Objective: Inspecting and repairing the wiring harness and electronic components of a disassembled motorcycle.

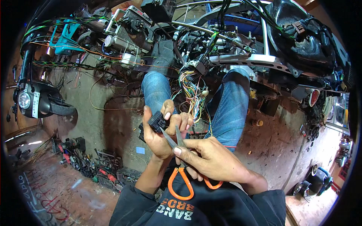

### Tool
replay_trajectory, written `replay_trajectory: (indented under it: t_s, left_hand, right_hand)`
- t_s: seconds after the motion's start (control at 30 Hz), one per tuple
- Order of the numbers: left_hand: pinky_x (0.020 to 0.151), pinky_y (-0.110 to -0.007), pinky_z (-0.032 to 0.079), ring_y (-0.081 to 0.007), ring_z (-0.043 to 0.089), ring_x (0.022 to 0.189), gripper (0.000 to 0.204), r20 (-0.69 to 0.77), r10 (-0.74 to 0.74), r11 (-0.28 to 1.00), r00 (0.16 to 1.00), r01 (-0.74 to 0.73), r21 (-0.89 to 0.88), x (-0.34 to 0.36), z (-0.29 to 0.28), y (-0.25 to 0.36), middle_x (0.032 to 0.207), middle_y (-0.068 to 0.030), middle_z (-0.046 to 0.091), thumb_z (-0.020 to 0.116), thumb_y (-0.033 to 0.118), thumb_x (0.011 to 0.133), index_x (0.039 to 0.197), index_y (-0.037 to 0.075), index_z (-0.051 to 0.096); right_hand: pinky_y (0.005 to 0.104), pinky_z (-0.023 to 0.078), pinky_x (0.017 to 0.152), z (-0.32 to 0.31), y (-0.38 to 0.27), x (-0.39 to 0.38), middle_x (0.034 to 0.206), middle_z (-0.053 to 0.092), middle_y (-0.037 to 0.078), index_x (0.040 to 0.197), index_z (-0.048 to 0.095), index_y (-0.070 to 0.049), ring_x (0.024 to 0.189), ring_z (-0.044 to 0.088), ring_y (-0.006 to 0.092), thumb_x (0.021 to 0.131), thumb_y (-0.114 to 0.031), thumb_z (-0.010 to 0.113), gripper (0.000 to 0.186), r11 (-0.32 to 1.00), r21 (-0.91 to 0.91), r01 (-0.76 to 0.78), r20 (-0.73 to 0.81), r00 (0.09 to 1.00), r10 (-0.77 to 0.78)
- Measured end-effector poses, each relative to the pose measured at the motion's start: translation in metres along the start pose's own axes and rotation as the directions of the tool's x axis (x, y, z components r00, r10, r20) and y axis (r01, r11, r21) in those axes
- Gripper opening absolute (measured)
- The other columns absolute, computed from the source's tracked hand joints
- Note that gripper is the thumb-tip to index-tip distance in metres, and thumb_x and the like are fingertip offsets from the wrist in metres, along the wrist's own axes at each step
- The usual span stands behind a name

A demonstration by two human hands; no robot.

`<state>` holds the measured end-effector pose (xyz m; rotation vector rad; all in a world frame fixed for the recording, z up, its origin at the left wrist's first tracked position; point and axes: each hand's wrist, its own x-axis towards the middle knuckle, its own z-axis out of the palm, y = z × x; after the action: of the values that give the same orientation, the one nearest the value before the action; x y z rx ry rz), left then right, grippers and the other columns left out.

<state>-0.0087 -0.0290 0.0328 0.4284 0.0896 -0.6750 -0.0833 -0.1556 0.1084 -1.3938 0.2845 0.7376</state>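
Observation:
My left hand [157, 142], in front of my lap, has its thumb and fingers closed round a black multi-pin connector [157, 121]. Scissors [169, 138] with orange handles are in my right hand [211, 158]. Their two grey blades stand apart, and one tip comes close to the connector or touches it; I cannot tell which. A bundle of many-coloured wires [193, 92] hangs down between my knees, running toward my left hand. How the wires meet the connector is hidden behind my fingers.
Ahead of my knees stands a stripped vehicle frame [247, 60] with exposed wiring. A radiator [132, 32] and a teal plastic bracket [67, 39] are at the upper left. Tools [107, 175] lie at the lower left, a small blue piece [140, 150] on the floor.

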Motion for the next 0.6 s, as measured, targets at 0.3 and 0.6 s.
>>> replay_trajectory:
  t_s: [0.3, 0.6]
  left_hand:
    - [0.070, -0.030, 0.029, -0.0118, 0.020, 0.054, 0.060, 0.024, 0.021, 0.996, 0.999, -0.023, 0.091, 0.000, -0.004, -0.005, 0.046, 0.0066, 0.028, 0.030, 0.074, 0.099, 0.086, 0.016, 0.038]
    - [0.070, -0.031, 0.031, -0.0109, 0.015, 0.050, 0.061, 0.066, 0.083, 0.940, 0.994, -0.100, 0.327, -0.002, -0.013, -0.010, 0.049, 0.0083, 0.024, 0.020, 0.072, 0.101, 0.090, 0.014, 0.034]
  right_hand:
    - [0.0324, 0.053, 0.048, -0.004, -0.005, -0.005, 0.056, 0.063, 0.011, 0.090, 0.066, 0.005, 0.051, 0.068, 0.0212, 0.107, -0.034, 0.052, 0.045, 0.997, -0.069, -0.035, -0.030, 0.999, 0.033]
    - [0.0305, 0.054, 0.048, -0.018, -0.017, -0.011, 0.056, 0.064, 0.009, 0.088, 0.065, 0.005, 0.048, 0.067, 0.0171, 0.108, -0.038, 0.047, 0.052, 0.987, -0.119, -0.106, 0.077, 0.990, 0.116]
